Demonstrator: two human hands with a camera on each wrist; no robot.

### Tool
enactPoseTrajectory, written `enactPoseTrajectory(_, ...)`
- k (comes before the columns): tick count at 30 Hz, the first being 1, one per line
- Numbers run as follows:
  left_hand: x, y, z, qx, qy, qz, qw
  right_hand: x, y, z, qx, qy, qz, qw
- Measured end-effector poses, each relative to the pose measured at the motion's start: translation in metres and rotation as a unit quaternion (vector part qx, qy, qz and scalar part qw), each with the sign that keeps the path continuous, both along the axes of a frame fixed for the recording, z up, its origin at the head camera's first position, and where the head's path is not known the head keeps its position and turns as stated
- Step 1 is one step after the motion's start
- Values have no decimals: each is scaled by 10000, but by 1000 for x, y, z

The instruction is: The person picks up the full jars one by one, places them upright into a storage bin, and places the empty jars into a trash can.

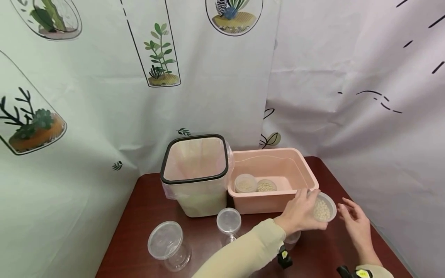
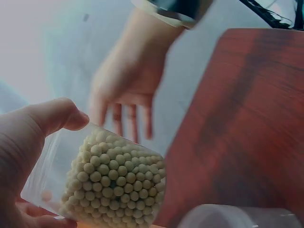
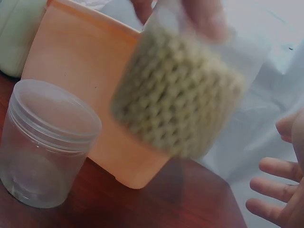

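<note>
My left hand (image 1: pixel 300 211) grips a clear plastic jar (image 1: pixel 323 208) partly filled with small round cream-coloured beads (image 2: pixel 118 178). Thumb and fingers wrap its sides, and it is tilted in front of the pink bin's right corner. Just right of the jar is my right hand (image 1: pixel 356 226), fingers loosely spread and holding nothing. Below the left hand a clear lidded jar (image 3: pixel 47 147) with no beads in it stands on the table, mostly covered by that hand in the head view.
A pink bin (image 1: pixel 240 200) holds two round jars (image 1: pixel 245 183) of pale contents. Left of it stands a lined, black-rimmed trash can (image 1: pixel 201 202). Two lidded clear footed jars (image 1: pixel 165 240) stand on the dark red table (image 1: pixel 139 216). A printed curtain (image 1: pixel 222 96) hangs behind.
</note>
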State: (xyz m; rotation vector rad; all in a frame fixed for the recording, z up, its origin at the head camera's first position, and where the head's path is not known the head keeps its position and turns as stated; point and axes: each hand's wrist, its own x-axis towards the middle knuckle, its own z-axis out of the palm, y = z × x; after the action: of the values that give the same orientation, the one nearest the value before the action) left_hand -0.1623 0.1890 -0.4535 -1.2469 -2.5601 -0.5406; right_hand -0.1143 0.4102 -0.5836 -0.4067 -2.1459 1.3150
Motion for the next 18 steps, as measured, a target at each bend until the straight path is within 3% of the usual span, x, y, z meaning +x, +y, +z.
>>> enactPoseTrajectory(9, 0, -4, 38, 422, 49, 82, 9991, -27, 18, -33, -182, 69, -83, 9998)
enactPoseTrajectory(13, -9, -7, 51, 687, 139, 198, 9973, -45, 18, -41, -345, 314, -86, 9989)
enactPoseTrajectory(18, -24, -8, 61, 810, 298, 430, 9953, -62, 7, -37, -394, 621, 117, 9972)
